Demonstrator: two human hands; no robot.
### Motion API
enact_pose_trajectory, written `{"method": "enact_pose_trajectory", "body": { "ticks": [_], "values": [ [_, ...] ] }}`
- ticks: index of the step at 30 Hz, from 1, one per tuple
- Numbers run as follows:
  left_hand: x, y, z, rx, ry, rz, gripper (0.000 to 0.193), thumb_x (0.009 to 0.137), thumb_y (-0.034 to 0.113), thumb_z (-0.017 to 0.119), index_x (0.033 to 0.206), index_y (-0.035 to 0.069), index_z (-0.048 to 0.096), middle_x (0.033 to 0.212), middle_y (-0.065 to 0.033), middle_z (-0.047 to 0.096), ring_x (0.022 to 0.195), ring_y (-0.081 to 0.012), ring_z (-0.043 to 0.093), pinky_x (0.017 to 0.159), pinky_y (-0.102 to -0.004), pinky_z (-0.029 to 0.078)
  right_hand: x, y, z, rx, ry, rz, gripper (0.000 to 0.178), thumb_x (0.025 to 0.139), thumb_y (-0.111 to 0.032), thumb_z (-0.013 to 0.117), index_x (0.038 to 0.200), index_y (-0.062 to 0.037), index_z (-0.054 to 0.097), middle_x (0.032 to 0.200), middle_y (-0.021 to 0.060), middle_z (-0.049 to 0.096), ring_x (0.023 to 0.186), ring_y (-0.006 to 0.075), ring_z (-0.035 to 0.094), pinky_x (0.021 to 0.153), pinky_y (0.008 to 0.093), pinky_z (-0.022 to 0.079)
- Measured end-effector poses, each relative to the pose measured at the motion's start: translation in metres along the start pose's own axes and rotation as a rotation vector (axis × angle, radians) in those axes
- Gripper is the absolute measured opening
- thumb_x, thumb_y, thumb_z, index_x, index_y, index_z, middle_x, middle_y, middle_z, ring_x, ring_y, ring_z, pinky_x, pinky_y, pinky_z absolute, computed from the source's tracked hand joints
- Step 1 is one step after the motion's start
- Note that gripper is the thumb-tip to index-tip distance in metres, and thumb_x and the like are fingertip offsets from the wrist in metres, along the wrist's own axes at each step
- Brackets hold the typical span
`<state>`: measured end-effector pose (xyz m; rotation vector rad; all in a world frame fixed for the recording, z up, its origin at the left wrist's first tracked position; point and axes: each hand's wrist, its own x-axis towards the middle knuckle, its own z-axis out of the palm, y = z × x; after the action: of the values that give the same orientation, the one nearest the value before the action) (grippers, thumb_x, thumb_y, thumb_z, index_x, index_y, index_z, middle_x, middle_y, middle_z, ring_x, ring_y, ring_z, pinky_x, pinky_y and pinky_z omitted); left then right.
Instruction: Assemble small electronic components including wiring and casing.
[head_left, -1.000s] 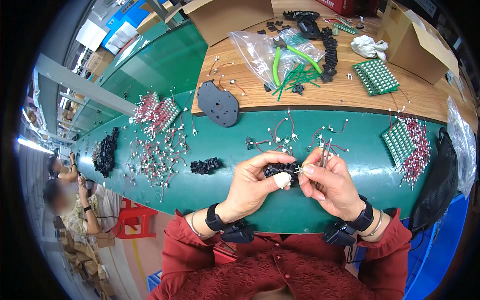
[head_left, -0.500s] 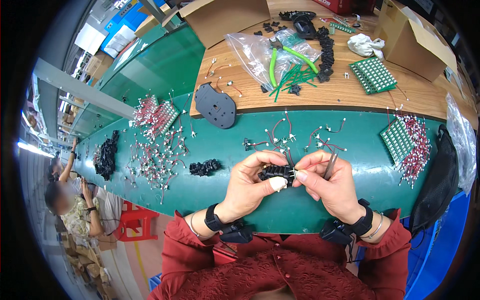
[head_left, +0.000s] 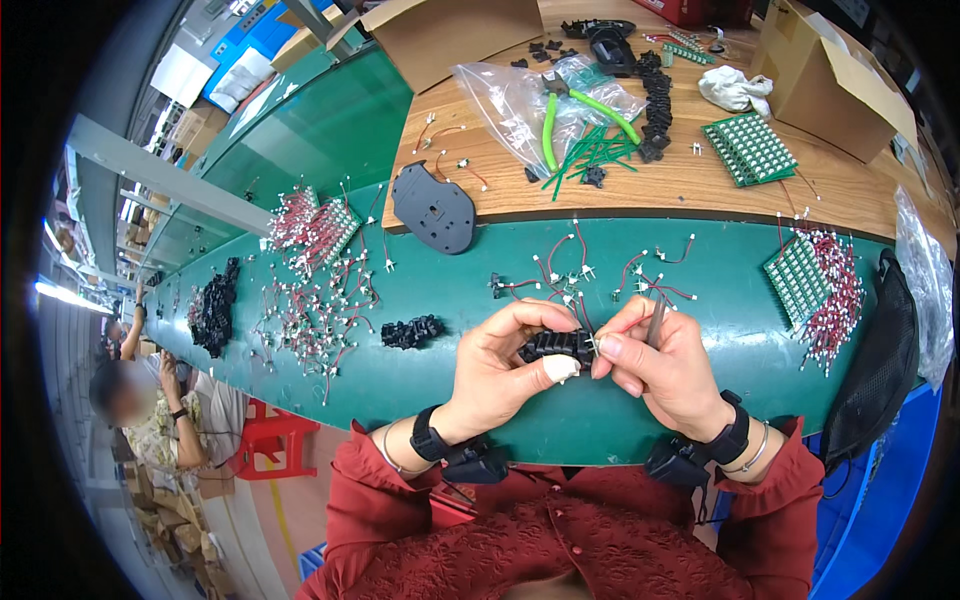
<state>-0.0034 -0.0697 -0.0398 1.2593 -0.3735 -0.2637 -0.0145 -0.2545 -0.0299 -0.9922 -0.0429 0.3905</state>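
Note:
My left hand (head_left: 495, 365), with a white cover on its thumb tip, is closed round a short row of black plastic parts (head_left: 548, 345). At the row's right end, my right hand (head_left: 665, 365) pinches a small white part with a red wire (head_left: 628, 322) between thumb and forefinger. Metal tweezers (head_left: 656, 326) are also tucked in the right hand, pointing up. The fingertips hide whether the small part touches the black row. Just beyond both hands, several small parts with red and dark wires (head_left: 585, 270) lie on the green mat (head_left: 480, 425).
Another black row (head_left: 412, 331) and wired pieces (head_left: 315, 310) lie left. Green board panels (head_left: 797, 283) and a black mesh pouch (head_left: 873, 350) sit right. A wooden board (head_left: 640, 195) at the back holds green-handled cutters (head_left: 550, 130) and cartons (head_left: 840, 85). A person (head_left: 170, 420) sits far left.
My right fingers have shifted slightly against the row's end, and the tweezers stand more upright. My left hand still grips the black row. The view has shifted slightly.

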Motion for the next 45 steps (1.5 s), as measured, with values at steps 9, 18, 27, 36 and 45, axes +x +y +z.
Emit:
{"method": "enact_pose_trajectory", "body": {
  "ticks": [9, 18, 27, 36, 45],
  "values": [
    [0.002, 0.003, 0.009, -0.243, 0.000, -0.064, 0.023, 0.079, -0.004, 0.049, 0.101, -0.001, 0.052, 0.104, -0.0091, 0.052, 0.094, -0.0165, 0.054, 0.074, -0.0310, 0.053, 0.002, 0.004, -0.001, 0.171, -0.001, 0.099, 0.007, 0.084, -0.010, 0.056, 0.085, -0.0031, 0.055, 0.069, 0.0087, 0.060, 0.046, 0.0048, 0.042, 0.041, 0.0167, 0.031],
    [-0.001, 0.003, -0.001, -0.484, 0.079, -0.313, 0.020, 0.082, 0.000, 0.045, 0.101, 0.001, 0.052, 0.099, -0.0111, 0.057, 0.082, -0.0185, 0.058, 0.060, -0.0288, 0.053, 0.003, 0.001, -0.004, 0.425, -0.006, 0.309, 0.008, 0.085, -0.013, 0.055, 0.085, -0.0052, 0.054, 0.071, 0.0068, 0.059, 0.047, 0.0053, 0.042, 0.041, 0.0168, 0.030],
    [-0.004, 0.003, 0.005, -0.175, 0.051, -0.202, 0.033, 0.073, 0.002, 0.066, 0.105, 0.002, 0.059, 0.100, -0.0121, 0.058, 0.083, -0.0155, 0.058, 0.060, -0.0256, 0.053, -0.003, 0.005, 0.007, -0.067, 0.036, -0.109, 0.006, 0.083, -0.004, 0.056, 0.087, -0.0014, 0.053, 0.073, 0.0080, 0.061, 0.056, 0.0063, 0.052, 0.049, 0.0167, 0.040],
    [-0.001, 0.002, 0.003, 0.455, 0.025, 0.216, 0.032, 0.063, 0.008, 0.075, 0.093, 0.002, 0.065, 0.090, -0.0113, 0.065, 0.083, -0.0190, 0.062, 0.071, -0.0273, 0.050, -0.009, 0.006, 0.007, -0.655, 0.092, -0.534, 0.005, 0.077, 0.000, 0.062, 0.081, 0.0001, 0.058, 0.074, 0.0048, 0.063, 0.062, 0.0077, 0.059, 0.053, 0.0206, 0.047],
    [-0.003, 0.000, 0.004, 0.264, -0.038, 0.278, 0.028, 0.065, 0.002, 0.073, 0.092, -0.001, 0.063, 0.089, -0.0158, 0.064, 0.082, -0.0251, 0.063, 0.071, -0.0323, 0.051, -0.011, 0.011, 0.013, -0.523, 0.103, -0.613, 0.011, 0.070, 0.003, 0.066, 0.075, -0.0001, 0.057, 0.064, 0.0075, 0.059, 0.054, 0.0128, 0.059, 0.047, 0.0218, 0.045]
  ]
}}
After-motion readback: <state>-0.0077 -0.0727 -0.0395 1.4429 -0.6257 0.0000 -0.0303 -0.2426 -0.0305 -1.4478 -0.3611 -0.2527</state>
